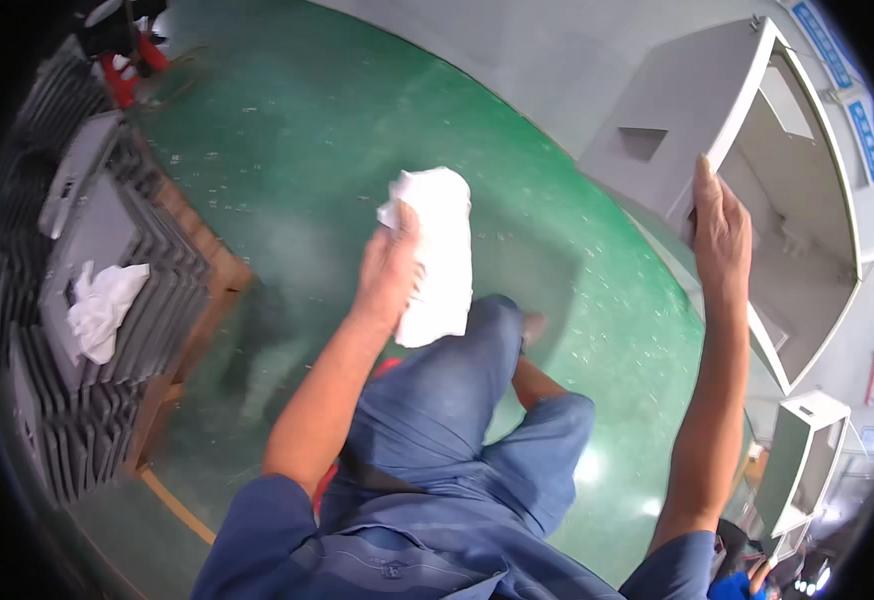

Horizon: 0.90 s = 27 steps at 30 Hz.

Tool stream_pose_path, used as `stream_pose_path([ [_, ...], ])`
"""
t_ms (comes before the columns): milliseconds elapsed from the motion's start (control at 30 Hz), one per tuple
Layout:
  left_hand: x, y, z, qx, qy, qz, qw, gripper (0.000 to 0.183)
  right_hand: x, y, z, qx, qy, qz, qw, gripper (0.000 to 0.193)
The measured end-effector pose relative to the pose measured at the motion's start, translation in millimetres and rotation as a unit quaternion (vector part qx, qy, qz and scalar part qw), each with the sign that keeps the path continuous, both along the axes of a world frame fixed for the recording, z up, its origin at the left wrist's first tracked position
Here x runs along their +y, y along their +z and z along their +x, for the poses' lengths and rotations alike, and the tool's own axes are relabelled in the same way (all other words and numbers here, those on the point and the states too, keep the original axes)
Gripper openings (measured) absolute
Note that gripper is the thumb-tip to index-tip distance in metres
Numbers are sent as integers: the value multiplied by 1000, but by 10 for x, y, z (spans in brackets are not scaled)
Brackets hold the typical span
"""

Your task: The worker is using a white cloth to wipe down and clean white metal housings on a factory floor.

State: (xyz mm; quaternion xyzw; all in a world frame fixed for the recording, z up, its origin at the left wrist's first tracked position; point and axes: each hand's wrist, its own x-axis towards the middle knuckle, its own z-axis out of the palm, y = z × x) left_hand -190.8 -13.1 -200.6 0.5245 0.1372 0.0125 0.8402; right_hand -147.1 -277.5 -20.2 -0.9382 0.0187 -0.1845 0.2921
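Observation:
My left hand (pixel 392 268) is closed around a folded white cloth (pixel 442 255), held in front of me above my knees. The cloth looks thick and long, and its loose corner sticks out beside my thumb. Out to the right, my right hand (pixel 723 225) grips the near edge of a light grey, open-fronted metal cabinet (pixel 657 95). The cabinet appears tilted, with a rectangular cutout in its side and a hollow inside. My right fingers pass behind the edge and are partly hidden.
On the left, stacked dark grey metal panels (pixel 172 290) stand on a wooden pallet (pixel 219 270). A crumpled white cloth (pixel 104 308) lies on them. A smaller cabinet (pixel 802 450) stands at the lower right. Red stool parts (pixel 325 490) show beneath me on the green floor (pixel 287 130).

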Motion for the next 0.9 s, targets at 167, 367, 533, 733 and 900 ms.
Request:
stream_pose_path([
  [167, -282, 266, 63, -63, 81, -90, 991, 53, 127, 145, -594, 29, 4, -48, 998, 56],
  [367, -963, 837, -243, -528, 82, 101, 840, 40, 312, 290, -1066, 0, 70, -70, 995, 49],
  [533, -1242, 867, -472, -560, 85, 82, 820, 28, 414, 142, -1295, -39, 79, -54, 995, 44],
  [733, -1313, -484, 134, -211, 0, 280, 936, 17, 241, 206, -1548, -14, 92, -68, 993, 43],
  [900, -1254, -283, 31, -282, 75, 294, 910, 23, 303, 253, -1563, 12, 68, -44, 997, 43],
])
